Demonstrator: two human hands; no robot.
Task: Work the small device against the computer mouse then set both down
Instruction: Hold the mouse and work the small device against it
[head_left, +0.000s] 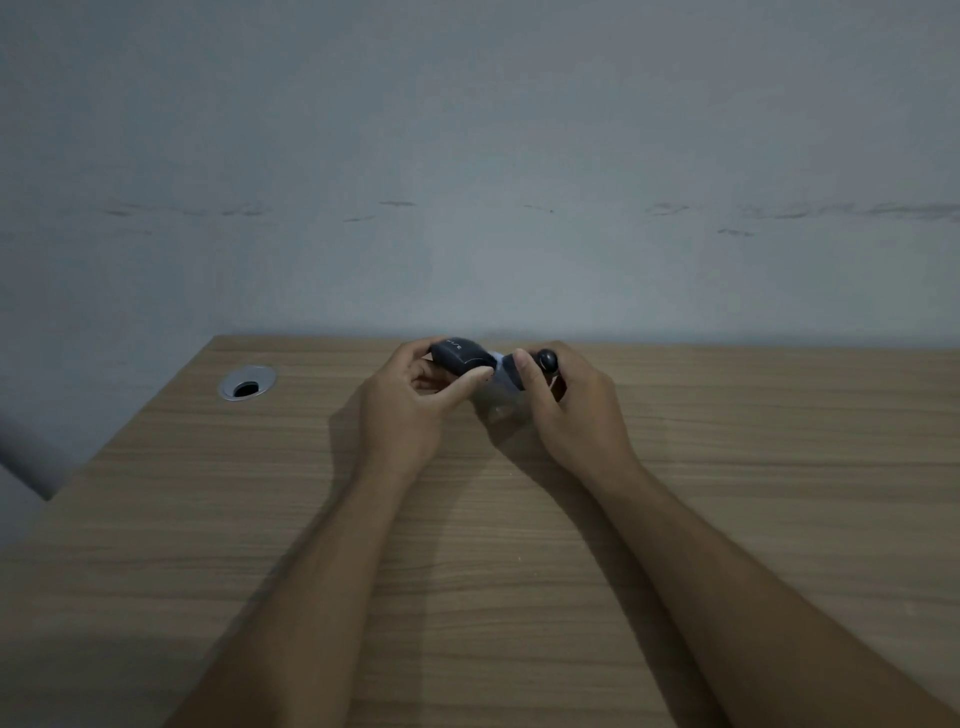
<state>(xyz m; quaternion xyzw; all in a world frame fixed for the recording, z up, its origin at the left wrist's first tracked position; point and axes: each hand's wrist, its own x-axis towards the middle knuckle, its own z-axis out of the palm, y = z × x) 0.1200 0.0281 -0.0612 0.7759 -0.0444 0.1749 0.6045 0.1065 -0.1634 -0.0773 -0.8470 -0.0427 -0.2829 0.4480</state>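
My left hand (410, 400) grips a black computer mouse (462, 356), lifted above the wooden desk (208, 519) near its far edge, thumb along the mouse's near side. My right hand (566, 405) is closed on a small dark device (546, 359) with a round black top; most of its body is hidden by my fingers. Between the two hands shows a pale, partly see-through piece (503, 376), next to the mouse; I cannot tell which object it belongs to or whether it touches the mouse.
A round metal cable grommet (248, 382) sits in the desk at the far left. A plain grey wall (467, 182) rises right behind the desk's far edge. The desk's left edge runs diagonally toward me.
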